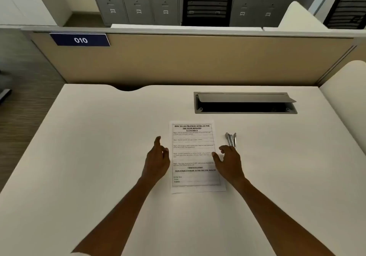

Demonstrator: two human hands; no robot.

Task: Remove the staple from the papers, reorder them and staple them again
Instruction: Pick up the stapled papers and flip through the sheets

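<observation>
The left hand [157,159] is sitting just left of the papers [195,156], its fingers loose and apart, holding nothing. The papers are lying flat on the desk [99,156]. The right hand [229,162] is reaching over their right edge, fingers apart and empty. A silver metal tool [231,139] is lying just right of the papers.

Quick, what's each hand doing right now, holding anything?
Left hand: open, holding nothing, beside the white printed paper sheet.
Right hand: open, holding nothing, next to the small silver metal tool.
</observation>
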